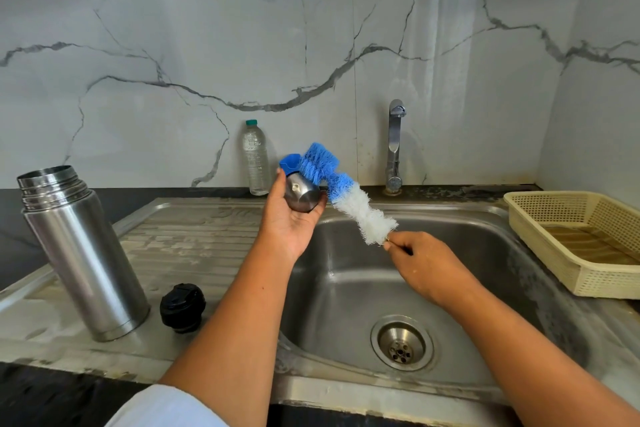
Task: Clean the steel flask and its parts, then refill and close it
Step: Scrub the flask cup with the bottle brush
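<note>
You stand at a steel sink (346, 274) with both arms reaching over it. Your left grip (291, 229) is curled under and around a small steel cup (303, 196) with a blue lining, most likely the flask's cap. It holds the cup tilted, with the mouth facing away toward the marble wall (138, 45). Your right grip (426, 263) is closed in a tight pinch on the thin wire handle of a bottle brush (349, 204). The brush's white bristles run up to a blue tip that bends into the cup's mouth. Cup and brush hang above the back of the sink. The flask (83, 253) stands upright and open on the drainboard (194, 239) to your left. Its black stopper (182, 307) sits near its base, not touching it. A clear bottle (256, 159) stands against the wall behind the cup. A tap (394, 146) rises at the back of the sink, with no water visibly running, and a cream basket (568, 274) rests at the right. The step in hand appears to be scrubbing the inside of the cup, early in the cleaning, with flask and stopper yet to be washed. The next move likely calls for twisting the brush around the lining while the left grip holds the cup steady, then a rinse under the tap.
</note>
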`<state>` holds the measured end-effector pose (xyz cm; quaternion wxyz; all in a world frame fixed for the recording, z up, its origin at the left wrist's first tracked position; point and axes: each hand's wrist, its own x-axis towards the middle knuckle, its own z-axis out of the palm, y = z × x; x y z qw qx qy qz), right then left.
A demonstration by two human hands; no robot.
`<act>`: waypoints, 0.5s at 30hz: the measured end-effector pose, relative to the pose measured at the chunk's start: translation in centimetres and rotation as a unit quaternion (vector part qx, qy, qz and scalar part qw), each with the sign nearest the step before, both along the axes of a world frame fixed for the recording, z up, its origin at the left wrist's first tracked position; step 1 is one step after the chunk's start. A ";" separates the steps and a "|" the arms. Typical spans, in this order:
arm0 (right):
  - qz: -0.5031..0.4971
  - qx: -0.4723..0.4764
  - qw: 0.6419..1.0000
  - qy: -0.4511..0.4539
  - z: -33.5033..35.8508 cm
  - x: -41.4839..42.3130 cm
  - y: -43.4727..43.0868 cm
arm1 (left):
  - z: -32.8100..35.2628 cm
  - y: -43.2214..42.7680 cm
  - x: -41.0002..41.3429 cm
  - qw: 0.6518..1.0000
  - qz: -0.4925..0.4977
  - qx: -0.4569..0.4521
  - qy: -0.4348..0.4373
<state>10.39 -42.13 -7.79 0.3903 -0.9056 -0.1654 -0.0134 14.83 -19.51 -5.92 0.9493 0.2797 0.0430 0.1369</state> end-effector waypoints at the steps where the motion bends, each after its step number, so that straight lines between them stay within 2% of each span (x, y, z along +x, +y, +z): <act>1: 0.000 0.003 1.000 0.000 0.1 -0.1 0.0 | 0.0 0.0 -0.1 1.000 0.001 -0.006 0.006; 6: 0.014 -0.018 1.000 0.005 0.3 -0.4 0.0 | 0.3 0.5 0.1 0.997 0.047 -0.050 0.027; 11: 0.008 -0.024 1.000 0.004 0.4 -0.4 0.5 | -0.3 0.0 0.1 0.999 0.009 0.015 0.052; 15: 0.022 -0.039 0.999 0.006 0.4 -0.5 0.0 | -0.2 1.0 0.4 0.997 0.054 0.006 0.047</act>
